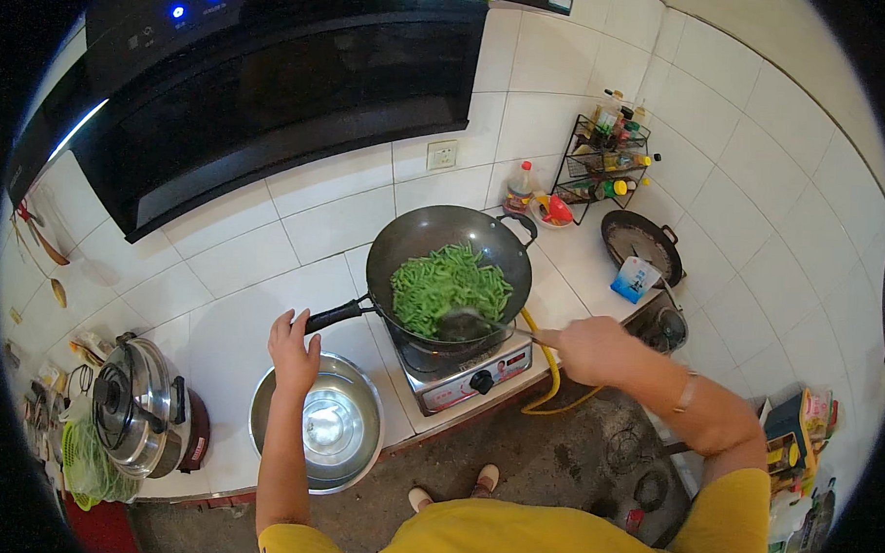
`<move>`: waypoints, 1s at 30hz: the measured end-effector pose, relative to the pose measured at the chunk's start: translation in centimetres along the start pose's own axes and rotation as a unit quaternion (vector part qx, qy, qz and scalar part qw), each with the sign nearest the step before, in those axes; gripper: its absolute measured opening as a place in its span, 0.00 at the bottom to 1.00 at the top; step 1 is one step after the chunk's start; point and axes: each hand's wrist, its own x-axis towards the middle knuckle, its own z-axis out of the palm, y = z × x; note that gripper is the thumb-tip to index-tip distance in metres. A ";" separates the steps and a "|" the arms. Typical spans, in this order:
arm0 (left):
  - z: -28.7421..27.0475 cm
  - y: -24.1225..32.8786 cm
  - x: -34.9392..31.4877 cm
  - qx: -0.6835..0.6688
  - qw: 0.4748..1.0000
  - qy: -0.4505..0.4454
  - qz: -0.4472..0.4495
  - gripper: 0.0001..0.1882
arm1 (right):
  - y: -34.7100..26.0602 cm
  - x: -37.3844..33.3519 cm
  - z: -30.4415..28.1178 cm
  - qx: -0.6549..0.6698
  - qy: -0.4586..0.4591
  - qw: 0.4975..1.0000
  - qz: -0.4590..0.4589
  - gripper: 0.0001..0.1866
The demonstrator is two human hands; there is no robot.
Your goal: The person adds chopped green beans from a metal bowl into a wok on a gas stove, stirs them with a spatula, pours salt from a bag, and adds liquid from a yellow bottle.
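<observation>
A dark wok (385, 240) sits on a gas stove (438, 398), heaped with cut green beans (452, 282). At the end of the wok's long black handle (334, 317), my left hand (292, 349) has its fingers closed round it. My right hand (586, 348) grips a spatula (523, 332) by its handle. The spatula's blade lies among the beans at the wok's near side, blurred and partly covered by them. Below my left forearm is a wide steel basin (365, 401), with no food visible in it.
An electric steamer pot (146, 403) stands at the left beside a green basket (83, 459). Behind the wok are a sauce bottle (520, 189) and a spice rack (608, 156). A black pan (644, 235) and white-blue packet (635, 279) lie right. A yellow hose (556, 383) hangs by the stove.
</observation>
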 end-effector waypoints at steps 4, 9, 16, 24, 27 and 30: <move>0.0 0.3 0.4 -0.009 1.000 0.008 0.012 0.26 | 2.1 4.5 5.1 -0.013 0.136 0.990 0.042 0.24; -1.1 -0.9 -0.4 0.003 1.000 0.016 0.005 0.27 | 4.2 3.5 4.6 0.068 0.158 0.978 0.115 0.24; 0.0 -1.0 -0.3 -0.015 1.000 0.014 -0.011 0.28 | 4.7 10.5 12.8 0.465 0.184 0.866 0.020 0.20; 0.1 -0.5 -0.6 0.005 1.000 0.028 -0.011 0.28 | 7.2 11.4 10.1 0.325 0.262 0.908 0.042 0.21; 0.2 -0.3 -0.7 0.020 0.999 0.033 -0.019 0.28 | 6.0 14.1 9.2 0.471 0.161 0.865 0.053 0.24; -0.1 0.5 -0.6 0.039 0.999 0.025 -0.016 0.26 | 3.7 14.8 8.8 0.530 0.089 0.843 0.026 0.25</move>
